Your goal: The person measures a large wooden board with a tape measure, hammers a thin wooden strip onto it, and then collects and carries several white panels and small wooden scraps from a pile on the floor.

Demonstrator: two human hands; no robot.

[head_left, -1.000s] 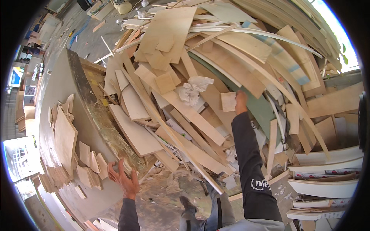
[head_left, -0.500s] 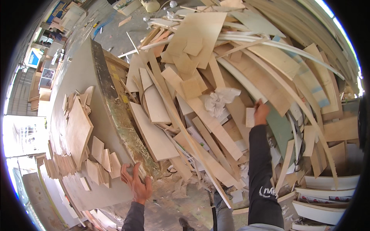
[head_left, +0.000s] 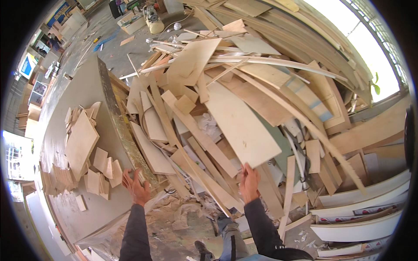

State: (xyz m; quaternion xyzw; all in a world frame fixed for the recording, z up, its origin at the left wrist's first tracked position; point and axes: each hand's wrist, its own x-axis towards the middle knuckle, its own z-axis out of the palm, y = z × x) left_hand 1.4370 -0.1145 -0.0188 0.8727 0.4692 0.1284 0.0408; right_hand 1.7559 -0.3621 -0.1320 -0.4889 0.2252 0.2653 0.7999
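My right hand is closed on the near corner of a long, pale plywood board. The board slants away over the scrap heap, broad face up, its far end among other pieces. To the left, my left hand hangs at the near end of the worn table edge, fingers curved and apart, with nothing in it. Beside that hand, on the grey tabletop, lie small plywood offcuts, some stacked, and a larger flat plywood piece.
A heap of wooden strips and panels fills the middle. Crumpled white plastic lies in it. Curved white panels are stacked at the near right. Long boards lean at the back. A compressor stands on the far floor.
My right hand has come left and toward me, and the pale board now shows its broad face across the heap. The left hand has shifted slightly left and stays empty. My view has turned right.
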